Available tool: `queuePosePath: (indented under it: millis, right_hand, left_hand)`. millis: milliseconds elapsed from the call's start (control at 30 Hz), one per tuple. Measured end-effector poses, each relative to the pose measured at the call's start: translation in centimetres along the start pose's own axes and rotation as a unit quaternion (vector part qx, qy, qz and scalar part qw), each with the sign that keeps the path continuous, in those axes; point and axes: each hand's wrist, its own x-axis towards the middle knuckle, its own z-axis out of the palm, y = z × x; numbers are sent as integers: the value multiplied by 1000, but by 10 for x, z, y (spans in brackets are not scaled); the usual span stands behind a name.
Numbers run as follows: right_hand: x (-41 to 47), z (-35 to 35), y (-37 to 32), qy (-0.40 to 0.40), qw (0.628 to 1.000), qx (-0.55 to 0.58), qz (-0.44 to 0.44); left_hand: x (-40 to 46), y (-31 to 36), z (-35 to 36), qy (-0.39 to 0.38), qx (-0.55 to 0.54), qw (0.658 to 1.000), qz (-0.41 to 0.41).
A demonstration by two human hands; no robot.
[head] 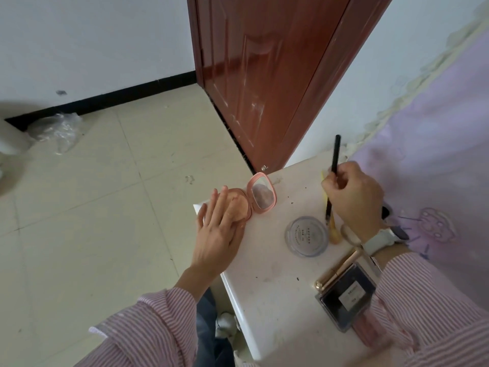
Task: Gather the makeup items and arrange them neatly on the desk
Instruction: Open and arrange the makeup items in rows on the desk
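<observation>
Gathering step: left hand [221, 229] rests flat-fingered on the open pink compact [255, 201] at frame centre, right hand [353, 197] grips a black pencil [334, 176]; next, it needs laying on the desk [267, 282]

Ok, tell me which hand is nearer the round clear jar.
Right. The right hand grips a black pencil just beyond the round clear jar; the left hand rests on the pink compact.

The desk [267, 292] is white with small dark specks. The open compact [260, 194] is pink, and its powder is peach. The round jar [307, 236] is clear with a grey lid. The pencil [334, 170] is black. The tube [334, 274] is gold. The square case [346, 295] is dark with a white label. The sleeves [148, 329] have pink and white stripes. The watch strap [377, 241] is white. The door [264, 75] is red-brown. The floor tiles [105, 181] are cream. The cloth [436, 168] is light purple.
</observation>
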Motion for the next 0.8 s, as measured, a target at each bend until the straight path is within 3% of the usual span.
queuePosePath:
  millis: [133, 233, 333, 433, 567, 800]
  right_hand:
    - [-8, -25, -12, 92, 971, 221, 23]
    - [-20, -38, -20, 110, 943, 312, 43]
    - [-33, -35, -24, -8, 895, 410, 178]
    - [-58, -17, -33, -112, 863, 427, 246]
    - [-80, -1, -41, -134, 834, 465, 266]
    - [-73, 4, -25, -209, 786, 498, 300]
  left_hand:
    - [-7, 18, -14, 58, -67, 996, -9]
    - [-14, 40, -24, 72, -117, 991, 6]
    - [-18, 61, -28, 54, -97, 993, 39]
    - [-19, 75, -28, 9, -65, 996, 56]
    - [-26, 71, -23, -61, -49, 997, 21]
    - [-38, 47, -28, -74, -39, 996, -37]
